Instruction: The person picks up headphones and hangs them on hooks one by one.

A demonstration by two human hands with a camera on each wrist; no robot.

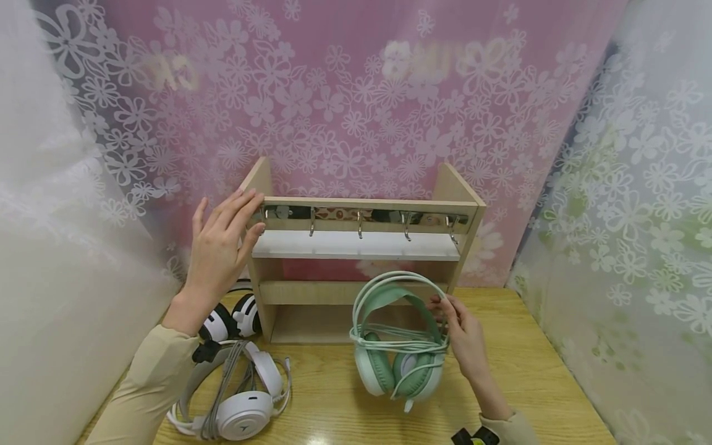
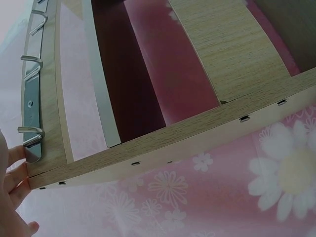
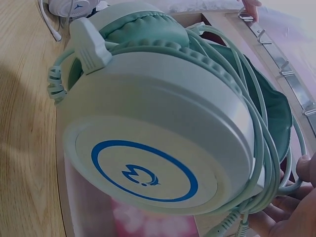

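Note:
A pair of mint-green and white headphones point(image 1: 371, 368) hangs from my right hand point(image 1: 464, 337), which grips the side of the headband over the table. Its own cable is looped round the headband and ear cups. In the right wrist view one white ear cup point(image 3: 148, 123) with a blue ring fills the middle, and fingers point(image 3: 289, 210) hold the band and cable at lower right. My left hand point(image 1: 219, 247) rests with fairly straight fingers on the upper left corner of a wooden rack point(image 1: 356, 293), beside the metal hook strip point(image 2: 32, 108); the hooks hold nothing.
White headphones point(image 1: 245, 414) with a bundled grey cable lie on the wooden table point(image 1: 534, 371) at front left. Black-and-white headphones point(image 1: 245, 315) sit behind them, against the rack's left side. Flowered pink cloth point(image 1: 345, 123) hangs behind, with pale sheets at both sides.

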